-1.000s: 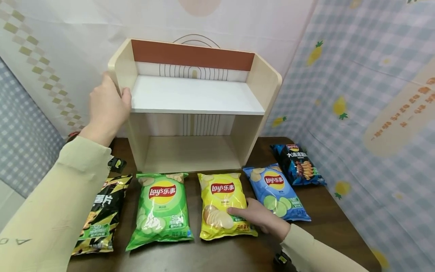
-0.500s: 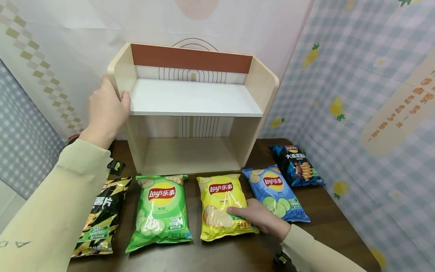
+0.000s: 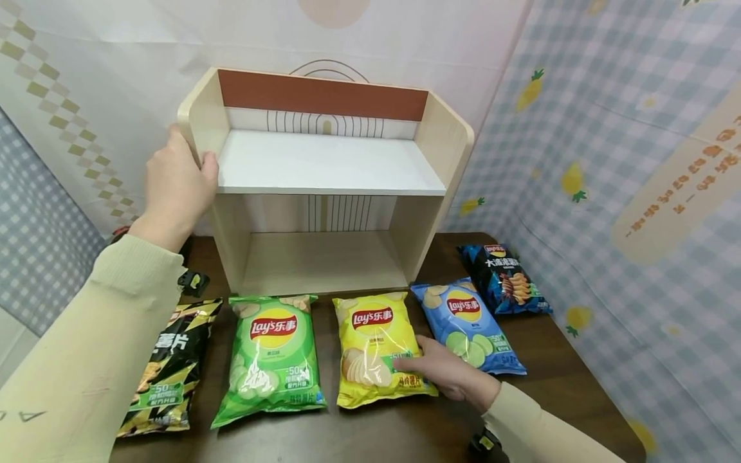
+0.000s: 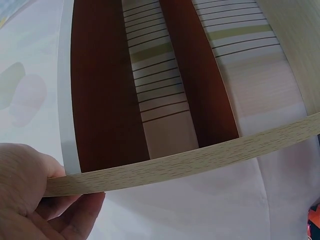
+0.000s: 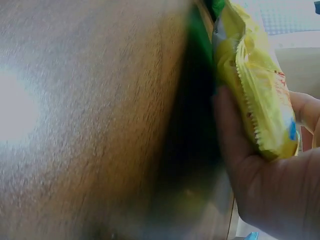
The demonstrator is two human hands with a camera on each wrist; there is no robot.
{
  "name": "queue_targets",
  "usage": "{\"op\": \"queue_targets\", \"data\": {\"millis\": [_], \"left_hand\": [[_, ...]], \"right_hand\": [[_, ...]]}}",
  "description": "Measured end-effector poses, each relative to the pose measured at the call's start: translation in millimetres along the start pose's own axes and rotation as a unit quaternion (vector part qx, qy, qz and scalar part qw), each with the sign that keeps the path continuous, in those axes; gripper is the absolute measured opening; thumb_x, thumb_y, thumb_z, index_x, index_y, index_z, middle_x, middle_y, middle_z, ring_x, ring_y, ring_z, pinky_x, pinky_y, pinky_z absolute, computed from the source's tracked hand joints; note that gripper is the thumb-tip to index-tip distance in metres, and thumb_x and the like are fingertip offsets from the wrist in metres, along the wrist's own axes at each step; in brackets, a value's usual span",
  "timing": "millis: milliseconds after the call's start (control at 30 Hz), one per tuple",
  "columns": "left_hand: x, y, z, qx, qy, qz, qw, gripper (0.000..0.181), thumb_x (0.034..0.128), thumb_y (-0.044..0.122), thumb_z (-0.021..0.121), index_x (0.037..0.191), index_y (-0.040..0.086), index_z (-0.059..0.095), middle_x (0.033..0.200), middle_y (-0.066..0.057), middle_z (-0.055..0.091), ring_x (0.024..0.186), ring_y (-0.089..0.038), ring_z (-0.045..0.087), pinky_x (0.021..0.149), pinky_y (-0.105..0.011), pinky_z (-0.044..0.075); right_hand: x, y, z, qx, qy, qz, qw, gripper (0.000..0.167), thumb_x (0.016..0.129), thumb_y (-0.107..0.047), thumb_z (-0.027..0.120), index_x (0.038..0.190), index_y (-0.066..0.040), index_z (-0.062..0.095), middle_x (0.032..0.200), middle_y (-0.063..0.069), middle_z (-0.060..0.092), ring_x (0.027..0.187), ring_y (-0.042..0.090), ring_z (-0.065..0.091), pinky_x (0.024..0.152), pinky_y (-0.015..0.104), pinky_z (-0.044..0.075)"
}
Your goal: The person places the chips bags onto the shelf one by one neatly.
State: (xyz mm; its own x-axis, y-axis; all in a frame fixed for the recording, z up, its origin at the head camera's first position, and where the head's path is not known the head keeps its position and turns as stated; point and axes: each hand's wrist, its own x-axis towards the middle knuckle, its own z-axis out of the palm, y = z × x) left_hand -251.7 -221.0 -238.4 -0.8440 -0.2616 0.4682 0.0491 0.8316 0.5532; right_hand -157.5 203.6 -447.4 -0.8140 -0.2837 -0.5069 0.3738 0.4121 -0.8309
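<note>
One dark wooden table is spread beneath both sets of fingers, and the two-tier shelf is stood on it, beyond the right fingers. Its left side panel is clamped by the left hand, thumb on the inner face and fingers curled round the outside; if that single edge were pulled too hard, the shelf could probably be skewed or tipped. Well to the left of the right fingers, past the yellow bag, the green bag is laid flat, liable to be brushed by a low sideways sweep. The yellow bag could be lost from the grasp, since only its lower right part is held and its film looks slick; too tight a pinch might crush the contents. Just to the right of the right fingers, the blue bag could be nudged if the knuckles were swung outward. As for position, the yellow bag is caught between the thumb and fingers of the right hand: the thumb is laid over its printed face, the fingers are set underneath, and most of the bag is left projecting leftward and forward beyond the fingertips. Whether it is fully lifted cannot be told.
</note>
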Motion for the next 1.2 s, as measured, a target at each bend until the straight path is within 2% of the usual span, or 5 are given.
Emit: {"op": "queue_targets", "data": {"millis": [200, 567, 833, 1000, 1200], "left_hand": [[-0.8, -0.3, 0.1, -0.003, 0.005, 0.003, 1.0, 0.052, 0.0959, 0.029, 0.043, 0.131, -0.01, 0.038, 0.112, -0.042, 0.054, 0.101, -0.058, 0.052, 0.083, -0.065, 0.04], [-0.1, 0.2, 0.1, 0.006, 0.002, -0.001, 1.0, 0.053, 0.0964, 0.03, 0.042, 0.132, -0.009, 0.038, 0.112, -0.041, 0.055, 0.101, -0.058, 0.053, 0.082, -0.065, 0.04], [-0.9, -1.0, -0.3, 0.009, -0.002, -0.004, 0.9999, 0.053, 0.0964, 0.03, 0.042, 0.131, -0.009, 0.037, 0.111, -0.041, 0.055, 0.1, -0.058, 0.053, 0.081, -0.065, 0.041], [-1.6, -0.9, -0.3, 0.009, -0.001, -0.002, 1.0, 0.052, 0.0964, 0.03, 0.042, 0.13, -0.009, 0.038, 0.11, -0.041, 0.055, 0.099, -0.057, 0.054, 0.081, -0.064, 0.041], [-2.6, -0.6, -0.1, 0.006, -0.001, -0.001, 1.0, 0.052, 0.0968, 0.03, 0.041, 0.132, -0.009, 0.037, 0.112, -0.04, 0.055, 0.101, -0.056, 0.054, 0.083, -0.064, 0.042]], "right_hand": [[-0.5, -1.1, -1.9, -0.017, 0.016, -0.03, 0.9993, 0.091, 0.081, -0.043, 0.075, 0.146, 0.001, 0.029, 0.115, 0.012, 0.058, 0.093, 0.021, 0.062, 0.078, 0.035, 0.052], [1.8, -13.9, 2.2, 0.053, 0.012, -0.069, 0.9962, 0.075, 0.084, -0.042, 0.073, 0.141, -0.01, 0.036, 0.111, 0.013, 0.065, 0.093, 0.026, 0.067, 0.077, 0.037, 0.054], [24.2, -34.8, 35.1, 0.113, 0.002, -0.122, 0.986, 0.071, 0.087, -0.038, 0.071, 0.141, -0.01, 0.035, 0.114, 0.015, 0.064, 0.096, 0.027, 0.066, 0.079, 0.037, 0.055], [43.1, -51.3, 58.8, 0.123, 0.004, -0.133, 0.9834, 0.069, 0.087, -0.032, 0.072, 0.14, -0.006, 0.037, 0.112, 0.013, 0.064, 0.094, 0.024, 0.066, 0.078, 0.034, 0.054], [65.2, -71.9, 79.6, 0.163, -0.018, -0.137, 0.977, 0.052, 0.088, -0.021, 0.069, 0.132, -0.004, 0.046, 0.111, 0.015, 0.064, 0.094, 0.023, 0.066, 0.082, 0.036, 0.053]]}}
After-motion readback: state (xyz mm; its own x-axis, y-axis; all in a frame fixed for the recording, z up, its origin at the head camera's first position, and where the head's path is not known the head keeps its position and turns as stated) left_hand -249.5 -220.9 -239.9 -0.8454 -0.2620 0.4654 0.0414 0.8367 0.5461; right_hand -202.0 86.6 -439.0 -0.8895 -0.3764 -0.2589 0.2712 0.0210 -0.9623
